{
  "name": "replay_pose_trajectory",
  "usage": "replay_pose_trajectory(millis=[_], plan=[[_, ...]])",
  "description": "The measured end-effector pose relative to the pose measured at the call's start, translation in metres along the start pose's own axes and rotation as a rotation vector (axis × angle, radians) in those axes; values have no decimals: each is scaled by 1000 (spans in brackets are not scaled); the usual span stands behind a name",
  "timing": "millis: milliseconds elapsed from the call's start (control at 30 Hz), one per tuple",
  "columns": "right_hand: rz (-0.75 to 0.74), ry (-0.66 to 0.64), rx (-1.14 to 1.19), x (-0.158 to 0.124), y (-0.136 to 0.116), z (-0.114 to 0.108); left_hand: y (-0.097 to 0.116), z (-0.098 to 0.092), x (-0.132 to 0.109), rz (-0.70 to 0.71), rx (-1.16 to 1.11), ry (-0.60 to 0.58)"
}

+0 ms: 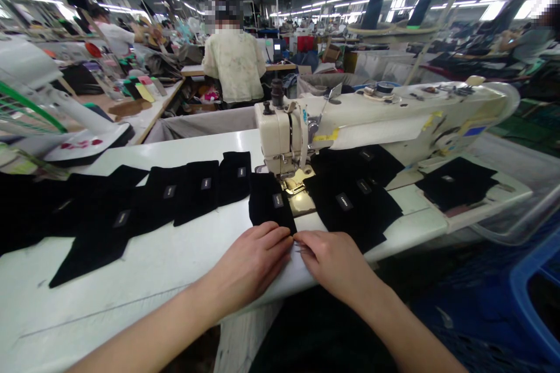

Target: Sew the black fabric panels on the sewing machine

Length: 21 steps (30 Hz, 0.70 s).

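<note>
Two hands (247, 265) (335, 265), fingertips pinched together at a labelled black fabric piece (269, 201), sewing machine (277, 134) just beyond, more pieces (196, 189) alongside.

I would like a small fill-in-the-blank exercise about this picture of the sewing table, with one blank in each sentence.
1. The fabric pieces lined up on the white table are ____.
2. Each piece shows one small rectangular ____.
3. The person's left hand and right hand are at the near edge of a piece lying directly in ____ of the sewing machine.
4. The co-worker beyond the machine stands with their ____ to the camera.

Missing words: black; label; front; back.
</note>
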State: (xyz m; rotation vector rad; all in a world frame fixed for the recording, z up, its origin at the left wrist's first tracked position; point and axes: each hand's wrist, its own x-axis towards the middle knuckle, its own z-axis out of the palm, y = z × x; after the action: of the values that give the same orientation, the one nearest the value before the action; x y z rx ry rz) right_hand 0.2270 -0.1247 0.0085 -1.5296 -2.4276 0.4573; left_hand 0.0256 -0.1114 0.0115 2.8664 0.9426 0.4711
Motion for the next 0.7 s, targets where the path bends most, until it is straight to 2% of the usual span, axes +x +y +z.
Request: replay_pose_trajectory(millis=[400, 700], plan=[[29, 0, -78, 27, 3, -5, -25, -3, 12, -15, -39, -32], [29, 20, -127, 43, 6, -6, -43, -2, 19, 3, -21, -12]])
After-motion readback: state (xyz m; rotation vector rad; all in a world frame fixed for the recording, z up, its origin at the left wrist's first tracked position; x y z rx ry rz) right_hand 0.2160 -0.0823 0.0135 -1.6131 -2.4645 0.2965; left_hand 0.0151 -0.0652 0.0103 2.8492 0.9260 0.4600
